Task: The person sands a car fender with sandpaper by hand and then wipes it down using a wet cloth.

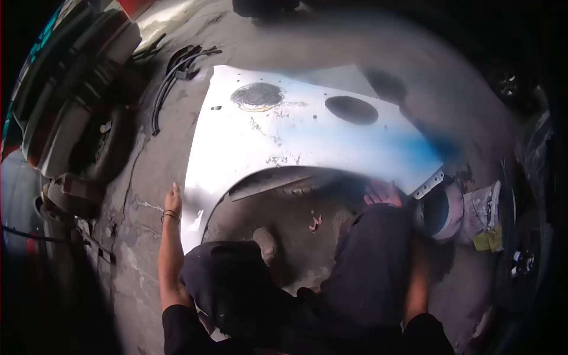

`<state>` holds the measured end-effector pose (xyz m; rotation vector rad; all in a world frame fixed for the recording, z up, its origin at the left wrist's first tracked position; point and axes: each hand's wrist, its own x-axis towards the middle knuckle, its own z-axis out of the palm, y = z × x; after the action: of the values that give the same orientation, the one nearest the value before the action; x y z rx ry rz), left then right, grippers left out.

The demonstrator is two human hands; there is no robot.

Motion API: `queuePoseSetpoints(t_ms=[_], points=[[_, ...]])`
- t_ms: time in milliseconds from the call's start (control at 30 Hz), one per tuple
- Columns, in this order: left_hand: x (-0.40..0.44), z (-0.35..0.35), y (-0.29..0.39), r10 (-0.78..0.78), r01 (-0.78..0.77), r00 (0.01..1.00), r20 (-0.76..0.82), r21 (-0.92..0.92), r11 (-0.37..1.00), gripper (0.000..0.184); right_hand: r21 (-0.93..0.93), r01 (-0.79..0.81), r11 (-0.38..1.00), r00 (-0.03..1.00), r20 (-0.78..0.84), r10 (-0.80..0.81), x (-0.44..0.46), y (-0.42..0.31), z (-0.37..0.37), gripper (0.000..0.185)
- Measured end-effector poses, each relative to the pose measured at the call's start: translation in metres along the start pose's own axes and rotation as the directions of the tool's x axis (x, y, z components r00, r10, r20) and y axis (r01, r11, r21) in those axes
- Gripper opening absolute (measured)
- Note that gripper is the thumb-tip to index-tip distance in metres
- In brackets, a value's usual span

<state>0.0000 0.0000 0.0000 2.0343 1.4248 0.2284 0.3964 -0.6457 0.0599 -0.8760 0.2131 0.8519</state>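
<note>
A white car fender (254, 139) lies in front of my knees, its curved wheel-arch edge toward me. It has a grey rough patch, a dark oval spot, scuffed marks and a blue tint at the right end. My left hand (173, 200), with a dark band at the wrist, grips the fender's left edge, its fingers partly hidden. My right hand (381, 194) is at the arch's lower right edge, palm turned up and fingers against the fender, just beyond my right knee. A blurred smear in the picture softens the right side.
A pale bucket (480, 210) with a yellow-green cloth (488, 239) stands at the right. Car bumpers (71, 112) are stacked at the left. Dark trim strips (171, 80) lie on the concrete floor (139, 195), and a dry leaf (316, 221) lies between my feet.
</note>
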Motion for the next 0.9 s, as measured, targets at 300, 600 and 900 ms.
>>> queuePoseSetpoints(t_ms=[300, 600, 900], points=[[-0.03, 0.076, 0.055, -0.219, 0.099, 0.855, -0.469, -0.268, 0.958, 0.064, -0.031, 0.36, 0.932, 0.93, -0.068, -0.362, 0.043, -0.051, 0.03, 0.057], [-0.15, 0.084, 0.141, -0.195, 0.094, 0.848, -0.493, -0.222, 0.971, 0.059, -0.221, 0.334, 0.916, 0.922, -0.126, -0.366, 0.136, -0.126, -0.024, 0.047], [-0.189, 0.093, 0.094, -0.207, 0.155, 0.968, -0.139, -0.318, 0.935, 0.072, -0.296, 0.119, 0.948, 0.882, -0.407, -0.238, 0.101, -0.088, -0.026, 0.043]])
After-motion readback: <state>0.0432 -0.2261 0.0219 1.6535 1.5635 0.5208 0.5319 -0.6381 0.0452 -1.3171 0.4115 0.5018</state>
